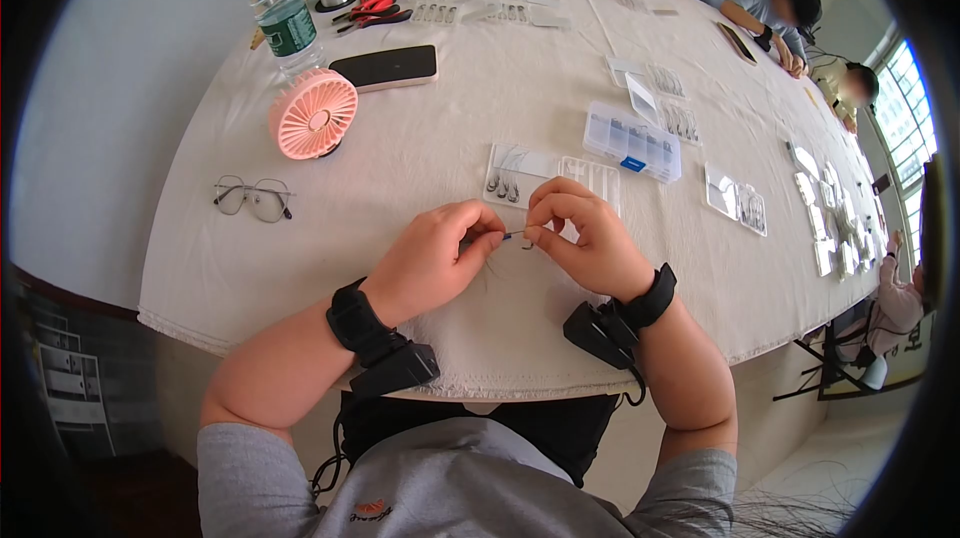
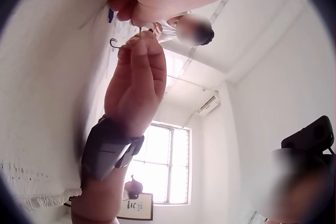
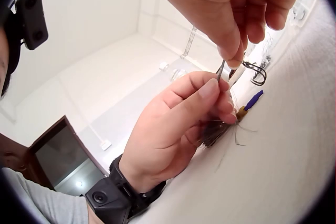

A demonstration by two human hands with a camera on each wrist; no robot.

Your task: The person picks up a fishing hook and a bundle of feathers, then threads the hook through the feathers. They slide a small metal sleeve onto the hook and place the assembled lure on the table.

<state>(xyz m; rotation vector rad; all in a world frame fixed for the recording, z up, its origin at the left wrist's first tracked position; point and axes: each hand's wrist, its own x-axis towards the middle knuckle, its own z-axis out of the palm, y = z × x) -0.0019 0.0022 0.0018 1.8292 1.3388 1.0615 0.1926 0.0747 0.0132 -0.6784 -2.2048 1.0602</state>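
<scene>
Both hands meet close over the white tablecloth, fingertips nearly together. My left hand [image 1: 430,253] pinches a thin dark strip [image 3: 220,70] between thumb and forefinger. A bundle of dark strands [image 3: 212,132] with a blue-and-yellow end [image 3: 254,101] sits within its curled fingers; the palm hides the rest. My right hand [image 1: 590,243] pinches the shank end of dark fish hooks [image 3: 257,73], whose bends hang out beside the fingertips. One hook bend [image 2: 113,43] also shows in the left wrist view. Just beyond the fingers lies an opened clear case [image 1: 515,178] with several large hooks.
A compartment box [image 1: 632,143] and more hook cases [image 1: 735,200] lie ahead and right. Glasses [image 1: 252,200], a pink fan [image 1: 313,116], a phone [image 1: 388,68], a bottle [image 1: 283,13] and red-handled pliers [image 1: 378,0] are at left. Other people sit around the table.
</scene>
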